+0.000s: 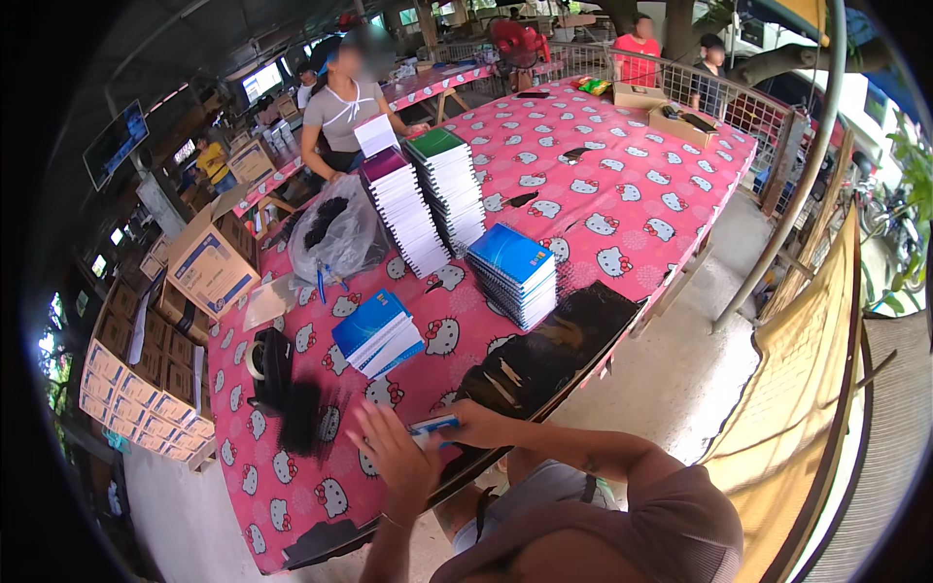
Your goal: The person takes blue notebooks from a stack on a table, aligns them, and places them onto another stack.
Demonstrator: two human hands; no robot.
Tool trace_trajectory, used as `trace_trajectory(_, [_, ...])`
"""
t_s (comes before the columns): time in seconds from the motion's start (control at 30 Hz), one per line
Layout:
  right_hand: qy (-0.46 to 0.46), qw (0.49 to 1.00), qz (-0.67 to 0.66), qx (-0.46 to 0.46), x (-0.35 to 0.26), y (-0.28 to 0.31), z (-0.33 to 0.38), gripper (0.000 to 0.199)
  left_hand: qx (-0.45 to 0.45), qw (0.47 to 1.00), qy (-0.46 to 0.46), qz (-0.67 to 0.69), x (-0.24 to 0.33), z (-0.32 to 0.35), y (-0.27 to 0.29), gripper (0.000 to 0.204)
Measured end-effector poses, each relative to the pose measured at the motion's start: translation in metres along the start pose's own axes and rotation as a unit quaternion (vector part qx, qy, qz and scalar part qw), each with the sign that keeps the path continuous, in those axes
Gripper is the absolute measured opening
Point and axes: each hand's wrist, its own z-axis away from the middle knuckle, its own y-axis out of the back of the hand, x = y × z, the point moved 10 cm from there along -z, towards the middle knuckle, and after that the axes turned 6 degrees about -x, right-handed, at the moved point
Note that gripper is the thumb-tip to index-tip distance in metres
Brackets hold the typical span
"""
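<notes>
Both hands meet over the near edge of the pink patterned tabletop, holding a small blue-and-white item. The right hand has its grip pinching one end, while the left hand has its fingers spread beside it. A short stack of blue notebooks lies just beyond.

A pink cloth printed with white cartoon cat faces covers the counter. On it, one notebook stack has blue covers, a taller stack has a green top, and another a dark purple top; all show white page edges. A smaller pile is blue and white. A clear bag holds something black. A black sheet lies at the counter's edge. The tape dispenser is black. The hands hold a small blue and white item. Boxes are brown with blue and white labels.
</notes>
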Motion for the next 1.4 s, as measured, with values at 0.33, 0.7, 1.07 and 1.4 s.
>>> trace_trajectory(0.33, [0.013, 1.0, 0.009, -0.002, 0.007, 0.005, -0.004, 0.032, -0.199, 0.973, -0.02, 0.113, -0.018, -0.026, -0.007, 0.07])
trace_trajectory(0.7, [-0.015, 0.999, 0.042, -0.027, 0.033, -0.009, 0.002, 0.038, -0.126, 0.988, -0.042, 0.073, 0.025, 0.031, -0.038, 0.081])
trace_trajectory(1.07, [-0.018, 0.997, -0.007, -0.075, 0.029, -0.017, 0.002, 0.035, -0.117, 0.993, 0.002, 0.016, 0.015, -0.01, -0.023, 0.085])
trace_trajectory(1.4, [-0.024, 0.996, 0.058, -0.064, 0.056, -0.017, 0.0, 0.025, -0.15, 0.986, -0.072, 0.033, 0.042, 0.01, -0.031, 0.08])
